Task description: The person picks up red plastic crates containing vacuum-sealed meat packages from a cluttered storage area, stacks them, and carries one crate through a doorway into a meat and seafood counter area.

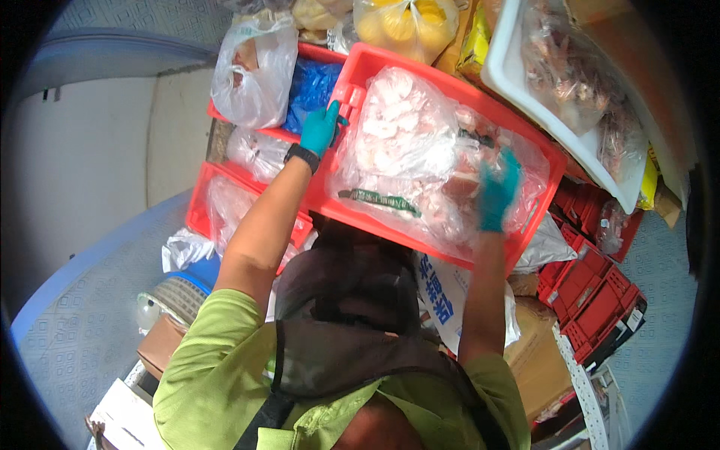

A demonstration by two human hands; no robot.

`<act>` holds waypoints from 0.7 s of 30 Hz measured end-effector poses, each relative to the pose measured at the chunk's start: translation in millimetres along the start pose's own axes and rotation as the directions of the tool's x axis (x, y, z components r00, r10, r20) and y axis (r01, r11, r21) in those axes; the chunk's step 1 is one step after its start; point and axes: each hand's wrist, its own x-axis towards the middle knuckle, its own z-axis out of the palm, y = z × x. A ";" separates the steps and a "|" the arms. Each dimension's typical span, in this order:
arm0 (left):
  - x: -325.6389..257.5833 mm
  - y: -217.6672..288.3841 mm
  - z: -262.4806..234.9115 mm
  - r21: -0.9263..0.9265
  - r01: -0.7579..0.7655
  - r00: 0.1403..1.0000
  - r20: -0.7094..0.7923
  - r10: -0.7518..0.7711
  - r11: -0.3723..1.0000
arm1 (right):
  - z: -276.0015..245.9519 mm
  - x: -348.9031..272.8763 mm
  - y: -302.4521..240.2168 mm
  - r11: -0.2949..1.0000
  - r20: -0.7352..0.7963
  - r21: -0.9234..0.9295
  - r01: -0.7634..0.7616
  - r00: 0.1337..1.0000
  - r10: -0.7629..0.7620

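Observation:
A large red crate (pixel 551 196) tilts in front of me, filled with clear plastic bags of pale, pinkish raw meat (pixel 409 127). My left hand (pixel 321 132), in a teal glove with a dark watch at the wrist, grips the crate's left rim near its handle. Over the right part of the crate, my teal-gloved right hand (pixel 499 191) is at a bag of redder meat (pixel 461 187). Motion smears its fingers, so whether they hold the plastic does not show.
A white tub (pixel 495 64) of bagged meat stands at the far right, beside a bag of yellow items (pixel 405 28). Another red crate with a white bag (pixel 255 71) and a blue bag (pixel 309 88) lies left. Folded red crates (pixel 592 292) and a cardboard box (pixel 536 352) are at right.

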 end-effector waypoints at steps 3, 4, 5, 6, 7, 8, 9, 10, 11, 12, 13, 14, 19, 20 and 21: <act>4.7 -11.7 2.1 0.018 -0.115 0.993 -0.040 0.115 0.993 | 93.3 2.0 -74.5 0.941 0.232 -0.052 0.335 0.920 -0.315; 6.0 -16.5 2.9 0.010 -0.146 0.987 -0.066 0.147 0.989 | 111.5 2.0 -87.9 0.887 0.281 -0.179 0.425 0.886 -0.368; 7.9 -20.5 3.8 -0.002 -0.218 0.974 -0.065 0.217 0.976 | 122.1 2.5 -95.0 0.914 0.266 -0.198 0.354 0.917 -0.297; 8.9 -25.0 4.5 0.022 -0.225 0.971 -0.073 0.226 0.974 | 133.0 3.7 -100.8 0.909 0.248 -0.243 0.338 0.928 -0.279; 12.2 -28.0 5.3 0.046 -0.243 0.965 -0.087 0.246 0.969 | 141.9 7.3 -104.2 0.906 0.190 -0.291 0.307 0.947 -0.259; 14.5 -31.3 5.4 0.040 -0.300 0.947 -0.111 0.303 0.953 | 144.8 11.7 -104.0 0.906 0.221 -0.276 0.322 0.938 -0.267; 17.4 -33.9 6.4 0.036 -0.265 0.956 -0.118 0.267 0.964 | 145.0 16.0 -102.6 0.913 0.259 -0.280 0.297 0.939 -0.226; 19.9 -36.6 6.5 0.131 -0.241 0.958 -0.126 0.257 0.962 | 144.5 20.3 -100.9 0.920 0.324 -0.304 0.245 0.935 -0.142; 23.1 -38.3 7.5 0.199 -0.266 0.945 -0.137 0.296 0.943 | 143.3 27.5 -98.4 0.941 0.303 -0.233 0.246 0.938 -0.170; 26.0 -40.0 7.9 0.247 -0.240 0.952 -0.132 0.278 0.939 | 142.8 34.1 -96.6 0.930 0.288 -0.231 0.286 0.933 -0.215; 28.2 -41.3 8.7 0.280 -0.264 0.939 -0.144 0.312 0.923 | 142.0 40.1 -94.6 0.926 0.328 -0.250 0.282 0.925 -0.193; 30.0 -42.5 9.4 0.296 -0.232 0.949 -0.140 0.282 0.927 | 141.8 45.7 -92.8 0.924 0.337 -0.263 0.279 0.924 -0.183; 31.0 -44.8 10.4 0.381 -0.224 0.942 -0.152 0.300 0.897 | 147.5 55.8 -82.3 0.936 0.361 -0.251 0.246 0.921 -0.145; 31.4 -44.3 10.1 0.381 -0.214 0.945 -0.150 0.289 0.899 | 149.5 54.7 -79.5 0.952 0.380 -0.231 0.203 0.919 -0.103; 32.4 -43.8 9.7 0.360 -0.206 0.951 -0.146 0.273 0.910 | 152.2 53.5 -76.8 0.939 0.352 -0.259 0.227 0.927 -0.128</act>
